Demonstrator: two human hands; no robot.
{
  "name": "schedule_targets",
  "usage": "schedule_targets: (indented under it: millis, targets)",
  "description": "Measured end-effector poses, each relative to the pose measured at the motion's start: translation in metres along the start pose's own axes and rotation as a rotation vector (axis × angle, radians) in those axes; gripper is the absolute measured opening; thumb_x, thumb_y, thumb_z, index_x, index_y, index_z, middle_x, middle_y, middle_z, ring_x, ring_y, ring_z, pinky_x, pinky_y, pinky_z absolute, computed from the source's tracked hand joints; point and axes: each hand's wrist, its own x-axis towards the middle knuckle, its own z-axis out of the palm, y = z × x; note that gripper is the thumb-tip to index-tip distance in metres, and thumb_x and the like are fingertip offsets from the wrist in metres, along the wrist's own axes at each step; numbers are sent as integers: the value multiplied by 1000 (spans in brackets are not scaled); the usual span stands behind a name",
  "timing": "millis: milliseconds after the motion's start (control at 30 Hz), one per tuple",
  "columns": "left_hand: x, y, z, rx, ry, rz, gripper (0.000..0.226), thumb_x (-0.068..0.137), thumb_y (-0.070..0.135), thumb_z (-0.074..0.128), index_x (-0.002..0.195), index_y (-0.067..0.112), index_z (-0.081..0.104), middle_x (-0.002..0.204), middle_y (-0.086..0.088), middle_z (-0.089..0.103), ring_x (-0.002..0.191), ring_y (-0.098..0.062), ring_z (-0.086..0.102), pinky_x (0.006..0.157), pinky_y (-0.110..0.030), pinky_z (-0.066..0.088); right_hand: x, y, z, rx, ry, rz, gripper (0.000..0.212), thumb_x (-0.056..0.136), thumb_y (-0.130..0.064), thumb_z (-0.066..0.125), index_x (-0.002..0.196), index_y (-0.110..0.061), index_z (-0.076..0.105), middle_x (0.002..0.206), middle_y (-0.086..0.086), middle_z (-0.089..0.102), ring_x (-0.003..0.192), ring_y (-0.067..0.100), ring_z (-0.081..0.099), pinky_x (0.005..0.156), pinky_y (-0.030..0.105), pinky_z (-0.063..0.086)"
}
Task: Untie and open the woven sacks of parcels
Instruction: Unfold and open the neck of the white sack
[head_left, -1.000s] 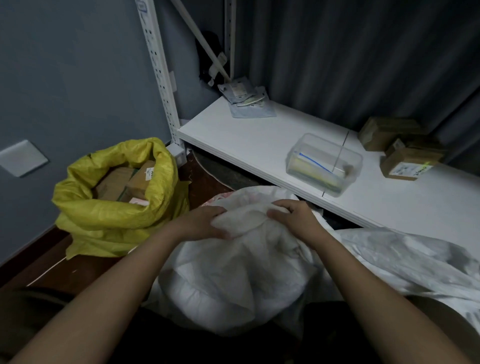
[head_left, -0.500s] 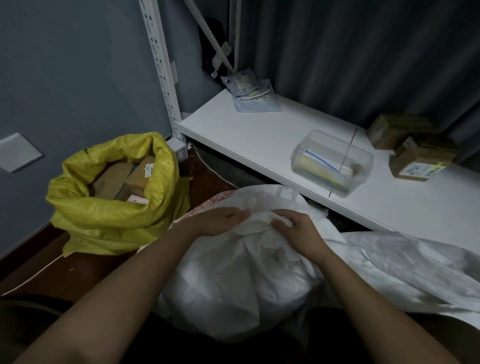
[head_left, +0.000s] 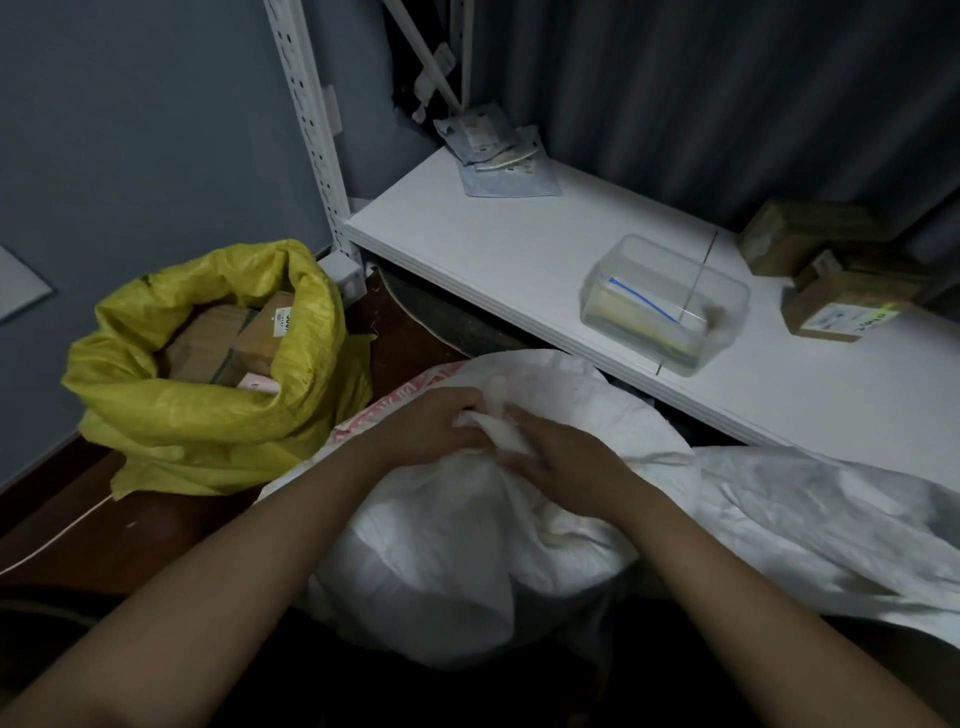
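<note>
A full white woven sack (head_left: 447, 551) lies on the floor in front of me, its gathered neck bunched at the top. My left hand (head_left: 423, 428) grips that bunched neck from the left with curled fingers. My right hand (head_left: 558, 460) pinches the same twisted fabric from the right, the two hands almost touching. No tie or knot is visible; the fingers and folds hide it. To the left stands a yellow woven sack (head_left: 208, 415), its mouth open and rolled down, with brown cardboard parcels (head_left: 234, 338) showing inside.
A low white shelf (head_left: 493, 249) runs behind the sack, carrying a clear plastic box (head_left: 667, 306), flat grey mailers (head_left: 493, 145) and brown boxes (head_left: 841, 306). Another white sack (head_left: 831, 525) lies crumpled at right. A white perforated upright (head_left: 311, 130) stands by the grey wall.
Both hands have drawn together on the white sack's top, bunching the spread fabric into a tight twist between them. The view has shifted slightly closer.
</note>
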Motion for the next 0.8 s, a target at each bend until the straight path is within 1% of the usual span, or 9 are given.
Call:
schedule_targets:
  millis: [100, 167, 233, 333, 433, 567, 667, 733, 800]
  targets:
    - [-7, 10, -9, 5, -113, -106, 34, 78, 39, 74, 106, 27, 61, 105, 11, 61, 97, -1, 56, 81, -19, 42, 1, 0, 1, 25, 171, -78, 33, 95, -29, 54, 124, -18, 63, 114, 5, 68, 101, 22, 65, 80, 23, 45]
    - [-11, 17, -19, 68, -281, -310, 54, 83, 49, 65, 129, 27, 49, 126, 11, 50, 117, -8, 48, 91, -20, 37, -2, 1, 0, -163, 356, -236, 30, 89, -22, 52, 110, -14, 71, 95, 6, 71, 81, 24, 68, 64, 24, 51]
    - [-13, 23, -27, 25, -362, -428, 53, 87, 54, 54, 131, 25, 50, 128, 8, 50, 117, -10, 48, 93, -20, 37, -6, 4, -1, -403, 448, -376, 32, 85, -20, 50, 107, -11, 72, 87, 9, 70, 69, 25, 66, 52, 26, 51]
    - [-19, 31, -29, -89, -301, -358, 30, 91, 46, 52, 113, 28, 61, 116, 7, 60, 106, -9, 55, 85, -17, 43, -11, 3, -4, -381, 342, -360, 44, 88, -33, 49, 127, -17, 61, 114, 9, 66, 91, 25, 65, 73, 31, 53]
    - [-22, 31, -26, -45, -215, -226, 25, 89, 40, 61, 107, 24, 63, 109, 4, 63, 102, -8, 56, 85, -21, 40, -17, -13, -10, 49, 77, -136, 53, 94, -51, 47, 142, -28, 43, 138, -4, 54, 121, 11, 52, 100, 25, 41]
    - [-25, 40, -25, 39, -221, -165, 35, 80, 50, 68, 107, 30, 58, 104, 9, 60, 96, -7, 55, 81, -25, 41, -16, -22, -11, 184, 309, -94, 28, 92, -29, 61, 115, -15, 69, 107, 1, 70, 97, 16, 64, 83, 16, 43]
    - [-28, 50, -33, 53, -315, -276, 48, 85, 59, 54, 121, 27, 57, 115, 12, 58, 103, -6, 54, 86, -23, 41, -20, -22, -13, -173, 534, -302, 19, 89, -22, 58, 98, -13, 72, 87, 2, 69, 80, 15, 58, 71, 20, 38]
    - [-33, 56, -38, -65, -391, -318, 53, 79, 70, 53, 115, 32, 63, 114, 14, 63, 103, -4, 59, 90, -23, 46, -22, -24, -11, -422, 599, -448, 12, 85, -18, 55, 91, -14, 66, 77, 4, 63, 69, 19, 52, 64, 27, 30]
    - [-37, 59, -39, -228, -411, -317, 37, 84, 60, 54, 103, 31, 67, 104, 12, 68, 97, -4, 63, 83, -20, 49, -25, -26, -11, -569, 630, -540, 4, 83, -11, 55, 81, -14, 55, 69, 5, 55, 60, 22, 47, 61, 29, 25]
